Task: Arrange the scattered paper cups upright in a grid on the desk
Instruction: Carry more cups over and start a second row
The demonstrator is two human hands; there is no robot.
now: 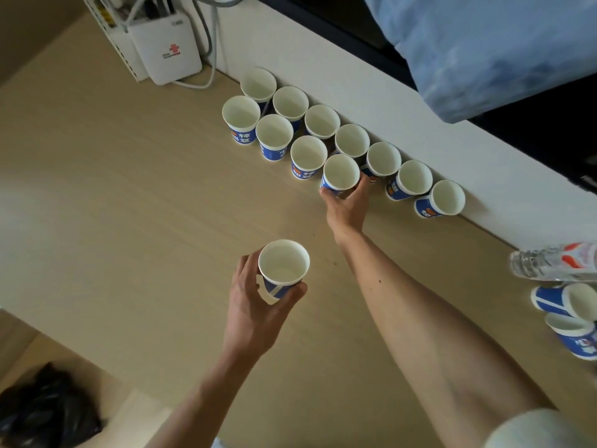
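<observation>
On my feed the right edge cuts off a clear plastic water bottle and two blue-and-white paper cups beneath it, the bottom-left corner crops a crumpled black plastic bag, and the cups' print is too blurred to read.

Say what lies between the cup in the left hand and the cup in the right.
Bare desk only, between near cup and far cup, in the head view.

The paper cups are blue with white lettering and an orange mark, and white inside. The desk is pale beige wood grain. At eleven o'clock, a white box has a red logo. At one o'clock lies light blue cloth, and at seven o'clock a black bag.
</observation>
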